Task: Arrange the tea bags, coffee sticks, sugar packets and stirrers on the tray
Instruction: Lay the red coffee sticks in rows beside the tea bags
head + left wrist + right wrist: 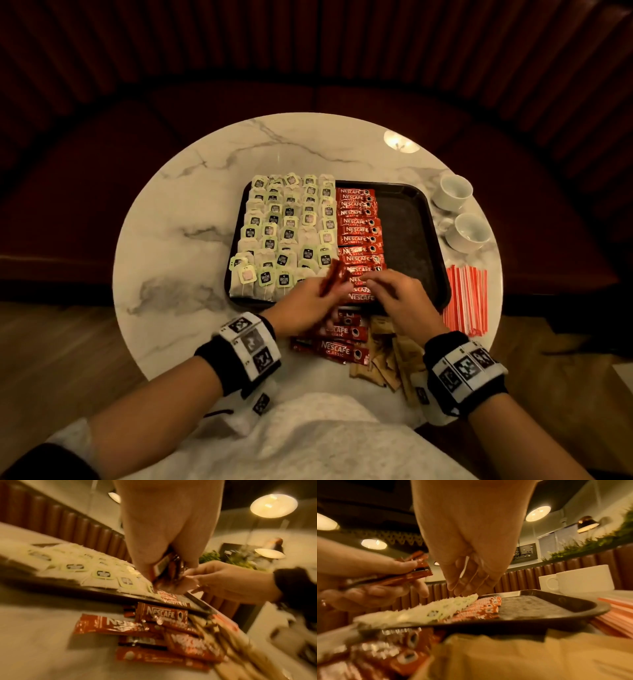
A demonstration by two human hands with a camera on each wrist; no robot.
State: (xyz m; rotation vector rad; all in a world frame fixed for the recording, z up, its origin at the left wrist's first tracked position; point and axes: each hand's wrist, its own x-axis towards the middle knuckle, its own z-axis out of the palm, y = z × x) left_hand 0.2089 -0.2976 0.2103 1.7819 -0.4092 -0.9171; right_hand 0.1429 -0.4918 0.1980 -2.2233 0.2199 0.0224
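Note:
A dark tray sits on the round marble table. Rows of tea bags fill its left part, and a column of red coffee sticks lies down its middle. My left hand grips a small bundle of coffee sticks above the tray's near edge; the bundle also shows in the right wrist view. My right hand hovers over the near end of the column with its fingers pointing down and holding nothing. Its fingertips are close beside the bundle.
Loose coffee sticks and brown sugar packets lie on the table between the tray and me. Red-and-white stirrers lie right of the tray. Two white cups stand at the far right. The tray's right third is bare.

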